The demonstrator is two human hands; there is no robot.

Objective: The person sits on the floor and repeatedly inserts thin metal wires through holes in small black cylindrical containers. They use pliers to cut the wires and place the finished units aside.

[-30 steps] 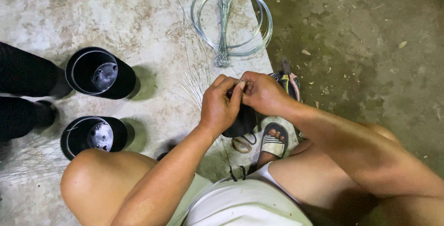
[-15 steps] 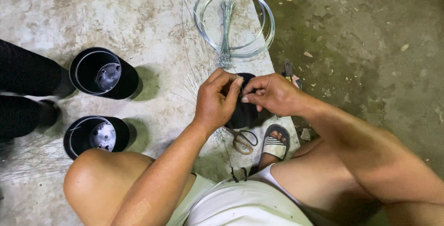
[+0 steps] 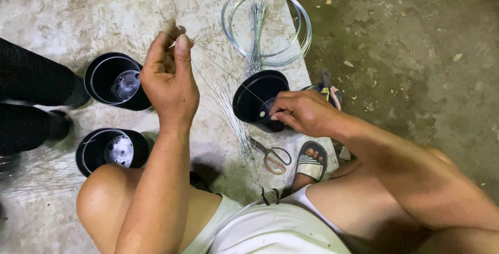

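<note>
A person squats on a concrete floor [image 3: 67, 4], bare knees and pale shorts at the lower edge of the head view, one foot in a striped sandal [image 3: 311, 164]. Just beside that sandal lie small scissors [image 3: 272, 157] with tan handles, next to a loose bundle of short cut wires [image 3: 234, 119] fanned over the floor.

The right hand [image 3: 301, 112] grips the rim of a black plastic pot [image 3: 259, 99], fingers curled over its near edge, the pot tipped so its mouth faces up and left. The left hand [image 3: 169, 77] is raised well apart from the right, thumb and fingers pinched shut on a thin wire [image 3: 218, 72]. That wire runs taut from the pinch down to the pot in the right hand and ends above the fingertips in a small loop.

To the left stand two more black pots, the nearer pot [image 3: 112, 150] by the left knee and the farther pot [image 3: 115, 81] beyond it, both upright and showing holed bottoms. Dark trouser legs of another person sit at the left edge. Farthest off, a coil of silvery wire [image 3: 267, 22] lies flat beyond the held pot, a bunch of wire strands across it.
</note>
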